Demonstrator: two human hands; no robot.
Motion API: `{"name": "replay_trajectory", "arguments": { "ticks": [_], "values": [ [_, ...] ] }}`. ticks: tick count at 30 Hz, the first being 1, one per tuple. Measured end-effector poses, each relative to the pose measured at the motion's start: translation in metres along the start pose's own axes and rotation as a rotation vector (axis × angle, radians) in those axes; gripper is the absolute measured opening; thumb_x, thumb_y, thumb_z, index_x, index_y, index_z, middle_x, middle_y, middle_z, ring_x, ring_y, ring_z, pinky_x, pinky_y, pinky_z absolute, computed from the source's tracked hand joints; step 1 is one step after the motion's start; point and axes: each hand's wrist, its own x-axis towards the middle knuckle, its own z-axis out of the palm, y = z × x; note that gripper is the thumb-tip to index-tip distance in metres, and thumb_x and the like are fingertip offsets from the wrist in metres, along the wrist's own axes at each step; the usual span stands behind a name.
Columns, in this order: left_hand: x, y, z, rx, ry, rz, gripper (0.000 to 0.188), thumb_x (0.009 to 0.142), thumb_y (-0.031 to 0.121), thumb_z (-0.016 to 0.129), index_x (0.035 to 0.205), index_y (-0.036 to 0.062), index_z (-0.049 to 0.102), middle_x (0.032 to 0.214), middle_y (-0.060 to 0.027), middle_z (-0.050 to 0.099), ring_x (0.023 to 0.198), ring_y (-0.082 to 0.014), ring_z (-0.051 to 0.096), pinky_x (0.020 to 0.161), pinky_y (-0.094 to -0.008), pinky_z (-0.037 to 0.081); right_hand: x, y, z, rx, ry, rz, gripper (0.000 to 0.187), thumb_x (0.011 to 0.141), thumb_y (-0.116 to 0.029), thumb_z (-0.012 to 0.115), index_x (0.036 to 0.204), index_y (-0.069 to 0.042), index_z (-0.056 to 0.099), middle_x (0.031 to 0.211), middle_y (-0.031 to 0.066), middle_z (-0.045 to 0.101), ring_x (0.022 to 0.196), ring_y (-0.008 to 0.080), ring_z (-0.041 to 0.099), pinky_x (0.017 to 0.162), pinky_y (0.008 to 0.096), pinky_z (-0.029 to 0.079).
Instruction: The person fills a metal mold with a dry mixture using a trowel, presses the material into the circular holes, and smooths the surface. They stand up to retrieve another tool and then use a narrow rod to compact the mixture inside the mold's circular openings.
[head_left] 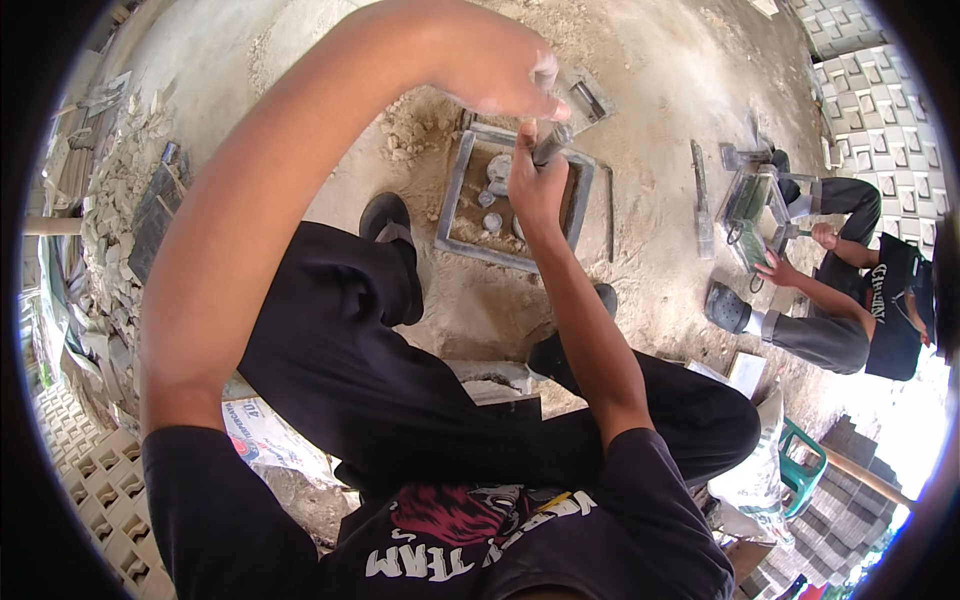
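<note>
Rubble (115, 215): a heap of broken grey pieces lies at the far left, with cast blocks (85, 470) stacked below it.
Left hand (500, 70): raised above the mould, fingers curled loosely downward over the tool's top; whether it grips anything I cannot tell.
Mould (455, 195): a square grey metal frame on the sandy ground, just ahead of the person's shoes. Sandy mix fills it, and round grey inserts (495, 180) stand up out of the fill.
Right hand (535, 185): clenched around a dark rod-like tool (552, 145), held tilted over the mould's far right part.
Progress: judging by the fill, the mould is loaded but the surface looks rough and uneven, so packing appears to be under way and levelling and turning out are not yet done.
Spare tools (702, 195): a long bar lies on the sand right of the mould, well apart from it.
Co-worker (860, 300): a second person crouches at the right over a separate green frame (755, 205), one hand on it.
</note>
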Motion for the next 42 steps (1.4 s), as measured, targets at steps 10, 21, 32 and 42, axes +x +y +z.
{"name": "replay_trajectory", "arguments": {
  "ticks": [10, 21, 32, 42],
  "values": [
    [0.002, -0.001, 0.0, 0.03, -0.023, 0.023, 0.061, 0.091, 0.058, 0.052, 0.126, 0.0077, 0.059, 0.113, -0.0166, 0.067, 0.085, -0.0266, 0.068, 0.072, -0.0376, 0.053, -0.002, -0.006, 0.0, -0.045, 0.045, -0.001, 0.052, 0.1, -0.037, 0.054, 0.068, 0.003, 0.052, 0.053, -0.0006, 0.042, 0.056, 0.0061, 0.038, 0.048, 0.0315, 0.033],
    [-0.004, 0.001, -0.002, -0.038, -0.023, 0.018, 0.061, 0.092, 0.057, 0.05, 0.126, 0.006, 0.059, 0.114, -0.0183, 0.067, 0.093, -0.0275, 0.067, 0.076, -0.0382, 0.053, 0.006, 0.027, -0.033, 0.189, -0.202, -0.025, 0.042, 0.098, -0.02, 0.059, 0.059, -0.004, 0.052, 0.056, -0.0063, 0.044, 0.053, 0.004, 0.037, 0.046, 0.0273, 0.028],
    [0.003, 0.007, -0.001, 0.007, -0.032, 0.007, 0.059, 0.093, 0.055, 0.051, 0.127, 0.0081, 0.059, 0.117, -0.0171, 0.066, 0.096, -0.0285, 0.068, 0.076, -0.0398, 0.054, 0.035, 0.038, -0.06, 0.337, -0.211, -0.185, 0.035, 0.093, -0.01, 0.055, 0.059, -0.006, 0.051, 0.055, -0.0032, 0.048, 0.051, 0.0055, 0.042, 0.046, 0.0257, 0.03],
    [0.008, -0.004, 0.005, 0.092, 0.052, 0.099, 0.061, 0.093, 0.056, 0.051, 0.129, 0.0069, 0.058, 0.122, -0.0174, 0.064, 0.098, -0.0285, 0.068, 0.078, -0.038, 0.055, 0.013, 0.043, -0.055, 0.183, 0.047, -0.06, 0.043, 0.098, -0.02, 0.053, 0.058, -0.006, 0.049, 0.053, -0.0042, 0.044, 0.05, 0.0061, 0.039, 0.046, 0.0283, 0.029]
  ]
}}
